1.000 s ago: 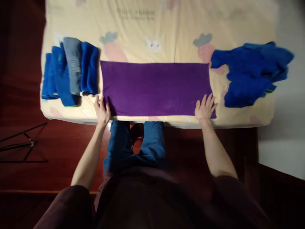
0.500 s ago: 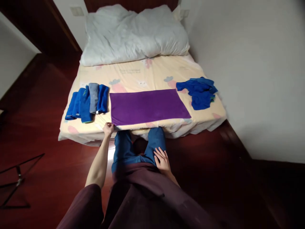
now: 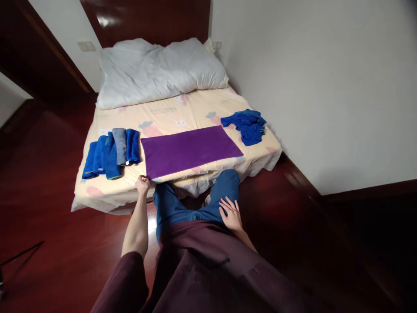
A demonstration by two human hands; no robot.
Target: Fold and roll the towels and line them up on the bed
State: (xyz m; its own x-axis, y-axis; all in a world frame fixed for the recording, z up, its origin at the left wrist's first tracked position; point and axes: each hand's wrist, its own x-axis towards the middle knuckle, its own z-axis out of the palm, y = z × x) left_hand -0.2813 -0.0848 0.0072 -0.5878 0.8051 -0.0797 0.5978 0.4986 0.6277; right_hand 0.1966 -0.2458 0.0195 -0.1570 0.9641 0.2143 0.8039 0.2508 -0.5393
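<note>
A purple towel (image 3: pixel 192 152) lies spread flat across the near part of the bed. At its near left corner my left hand (image 3: pixel 142 184) pinches the cloth between thumb and fingers. My right hand (image 3: pixel 231 214) rests on my right thigh, fingers stretched out and holding nothing. Left of the towel is a row of rolled or folded cloths, blue ones (image 3: pixel 111 156) and one grey cloth (image 3: pixel 120 145). A crumpled heap of blue cloths (image 3: pixel 249 126) lies to the right of the towel.
The bed (image 3: pixel 107 193) has a pale yellow sheet with a carrot print. A thick white quilt (image 3: pixel 156 71) is bunched at the headboard (image 3: pixel 153 21). A wall (image 3: pixel 309 87) runs along the right. Thin black metal legs (image 3: pixel 22 254) stand on the floor at lower left.
The view has tilted up and turned right, so the bed appears further left and more headboard shows. My left hand keeps its pinch on the towel corner; my right hand stays on my thigh.
</note>
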